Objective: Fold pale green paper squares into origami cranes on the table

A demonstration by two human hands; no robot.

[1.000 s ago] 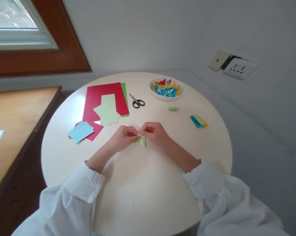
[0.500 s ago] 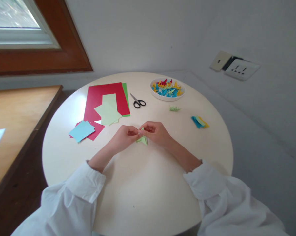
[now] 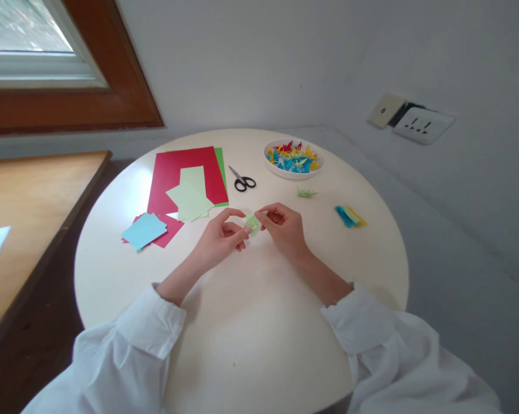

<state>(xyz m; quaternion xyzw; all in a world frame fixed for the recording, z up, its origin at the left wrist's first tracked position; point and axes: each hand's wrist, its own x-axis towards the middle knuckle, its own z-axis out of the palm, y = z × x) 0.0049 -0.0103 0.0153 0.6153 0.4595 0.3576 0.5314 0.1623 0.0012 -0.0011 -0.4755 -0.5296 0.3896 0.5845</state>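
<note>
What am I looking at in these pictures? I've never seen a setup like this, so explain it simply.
There's no machine here, just a person's bare hands in white sleeves. One camera, worn on the person's head, looks forward and down.

The left hand and right hand hold a small folded light green paper between them, over a round white table.

On the left lie a large red sheet, pale green paper pieces on top of it, and light blue paper squares. Black-handled scissors lie near the middle. To their right, a white dish holds many colourful folded papers that look like cranes.
</note>
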